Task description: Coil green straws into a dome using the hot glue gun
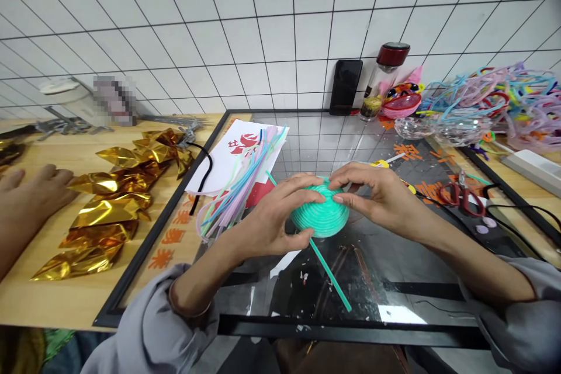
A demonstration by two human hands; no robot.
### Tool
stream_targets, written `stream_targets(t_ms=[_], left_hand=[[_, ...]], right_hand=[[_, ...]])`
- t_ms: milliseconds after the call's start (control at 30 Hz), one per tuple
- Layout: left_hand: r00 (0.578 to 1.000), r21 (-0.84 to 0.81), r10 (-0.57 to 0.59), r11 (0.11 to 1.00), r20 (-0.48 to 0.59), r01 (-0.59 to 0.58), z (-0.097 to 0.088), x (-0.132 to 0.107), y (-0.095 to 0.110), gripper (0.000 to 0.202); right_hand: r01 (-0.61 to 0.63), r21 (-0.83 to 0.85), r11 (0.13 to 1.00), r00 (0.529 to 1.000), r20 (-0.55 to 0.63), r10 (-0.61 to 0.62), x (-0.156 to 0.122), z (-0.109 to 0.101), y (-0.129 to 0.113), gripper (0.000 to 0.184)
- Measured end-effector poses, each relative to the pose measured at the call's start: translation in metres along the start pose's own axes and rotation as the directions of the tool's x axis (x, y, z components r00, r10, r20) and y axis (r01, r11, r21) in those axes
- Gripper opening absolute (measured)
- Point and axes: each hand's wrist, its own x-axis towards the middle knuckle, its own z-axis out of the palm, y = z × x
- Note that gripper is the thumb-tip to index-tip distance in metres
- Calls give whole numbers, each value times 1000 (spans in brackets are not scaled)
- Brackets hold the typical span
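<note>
Between my hands is a green bowl-shaped coil of pipe cleaner, its rings stacked in a dome. My left hand grips its left side, with the thumb low and the fingers over the top. At the upper right edge, my right hand pinches the coil between thumb and fingertips. A straight green pipe cleaner sticks out below the left thumb toward the table's front edge. To the left, a bundle of pastel pipe cleaners lies on a white sheet with red print.
Gold foil pieces lie on the left, beside another person's hand. Red-handled scissors rest at right. Along the back stand a phone and a glass bottle, near a heap of pipe cleaners.
</note>
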Motion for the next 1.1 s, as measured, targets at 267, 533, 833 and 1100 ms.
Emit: stream_targets(t_ms=[267, 533, 833, 1100], left_hand=[[989, -59, -137, 988, 50, 140, -4, -1, 3, 51], [971, -175, -226, 962, -84, 209, 11, 1, 6, 34], [976, -151, -197, 972, -88, 183, 12, 3, 6, 35], [977, -164, -193, 971, -90, 177, 14, 2, 6, 35]], right_hand=[[-73, -43, 996, 995, -65, 70, -7, 4, -2, 10], [-162, 68, 984, 979, -112, 169, -10, 15, -15, 16], [-258, 98, 961, 961, -80, 266, -2, 16, -15, 19], [-286, 76, 955, 956, -45, 289, -1, 16, -16, 19]])
